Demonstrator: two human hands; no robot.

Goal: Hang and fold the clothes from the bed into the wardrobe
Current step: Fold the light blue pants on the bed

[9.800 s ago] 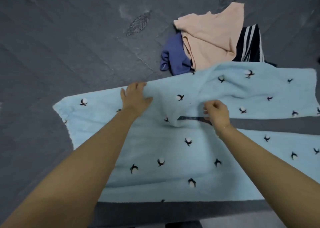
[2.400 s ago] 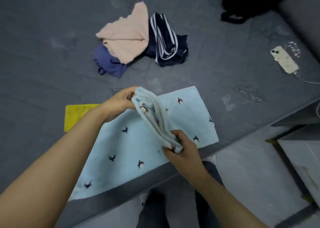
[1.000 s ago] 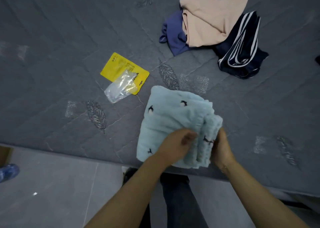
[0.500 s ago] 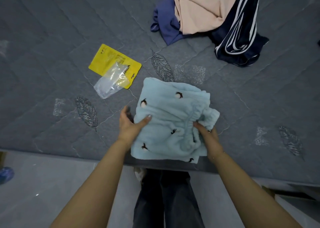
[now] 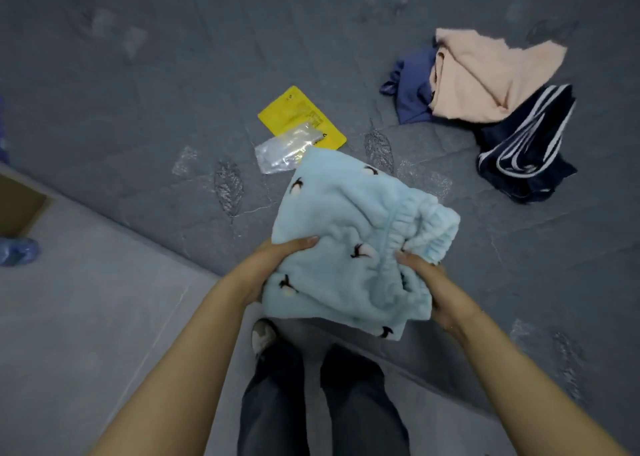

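The light blue fleece trousers [image 5: 349, 247], dotted with little dark bird shapes, are folded into a thick bundle and sit right at the near edge of the bed [image 5: 138, 92], their near end hanging a little past it over the person's legs. Whether the far end rests on the bedcover or is already off it, I cannot tell. The gathered waistband bunches up on the right side of the bundle.

The left hand [image 5: 277, 261] grips the left side, thumb on top of the fleece and fingers tucked out of sight underneath. The right hand [image 5: 433, 286] holds the right side by the waistband, thumb pressing in on top, the other fingers hidden under the cloth. Both hands are closed round the bundle, one at each side.

By my reading the folding of this piece is done and the carrying step is in hand: the bundle is ready to go to the wardrobe, which is not in view. The next move calls for a level lift with both hands staying under the layers, so the fold does not slide open; fleece this thick will want to spring apart at the loose waistband end.

Just beyond the bundle lies a yellow packet [image 5: 301, 116] with a clear plastic sachet [image 5: 284, 150] on it, the sachet's corner at the bundle's far edge. Further right waits a small heap: a peach garment [image 5: 485, 74] over a blue garment [image 5: 412, 88], touching a navy striped garment [image 5: 526, 150]. Those look like the work left.
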